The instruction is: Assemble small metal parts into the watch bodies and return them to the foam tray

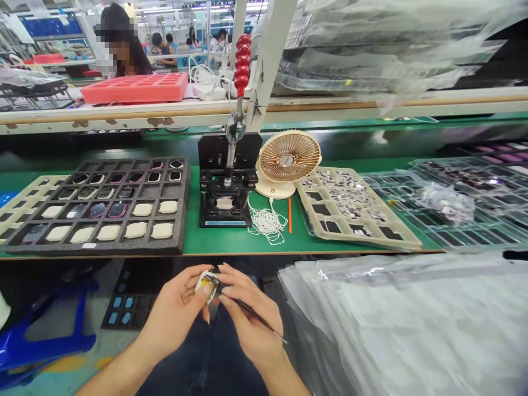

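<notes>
Just in front of the bench edge, my left hand (179, 305) grips a small white watch case (199, 281) whose open inside shows yellow and dark parts. My right hand (256, 313) is closed round dark tweezers (251, 311), their working end at the case's inside and the other end pointing down to the right. The fingers partly cover the case. On the bench beyond my hands stands a black hand press (229, 181) with a red ribbed handle (242, 63); a pale piece (225, 203) sits in its fixture.
Left of the press lies a dark foam tray (165, 192) of watch cases. To the right are a beige fan (287, 159), a white cord (268, 223), an orange stick (290, 214) and a cream tray (396, 225) of small parts. Plastic-wrapped stacks (391, 319) fill the lower right.
</notes>
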The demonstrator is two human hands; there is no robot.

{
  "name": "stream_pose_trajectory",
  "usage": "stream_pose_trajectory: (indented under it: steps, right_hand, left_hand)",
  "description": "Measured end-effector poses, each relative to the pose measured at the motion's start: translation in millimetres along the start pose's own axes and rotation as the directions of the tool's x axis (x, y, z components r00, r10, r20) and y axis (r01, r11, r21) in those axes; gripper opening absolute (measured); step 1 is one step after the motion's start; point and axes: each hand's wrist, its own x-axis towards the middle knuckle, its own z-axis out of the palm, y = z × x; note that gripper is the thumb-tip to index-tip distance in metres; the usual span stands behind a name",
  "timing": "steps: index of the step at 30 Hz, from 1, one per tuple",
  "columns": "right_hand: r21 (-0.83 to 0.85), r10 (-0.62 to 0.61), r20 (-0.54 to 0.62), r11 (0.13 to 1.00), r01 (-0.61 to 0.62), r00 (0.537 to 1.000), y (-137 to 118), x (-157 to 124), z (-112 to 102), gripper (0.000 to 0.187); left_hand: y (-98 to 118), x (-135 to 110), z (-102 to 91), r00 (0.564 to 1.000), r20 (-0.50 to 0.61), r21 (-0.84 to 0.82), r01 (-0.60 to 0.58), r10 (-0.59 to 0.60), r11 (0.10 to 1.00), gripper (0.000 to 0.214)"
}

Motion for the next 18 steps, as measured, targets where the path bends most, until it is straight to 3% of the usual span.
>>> stream_pose_trajectory:
  steps: [7, 18]
  right_hand:
    - [-0.043, -0.025, 0.016, 0.999, 0.026, 1.000, 2.2, -5.3, 1.8, 0.035]
    - [-0.129, -0.172, 0.173, 0.972, 0.196, 0.970, 8.3, -4.3, -1.4, 0.060]
  left_hand:
    - [-0.1, -3.8, -0.4, 1.000, 0.015, 0.020, -0.001, 0.001, 1.000, 0.051]
    - [-10.0, -2.3, -6.3, 1.000, -0.022, 0.135, -0.011, 0.014, 0.991, 0.048]
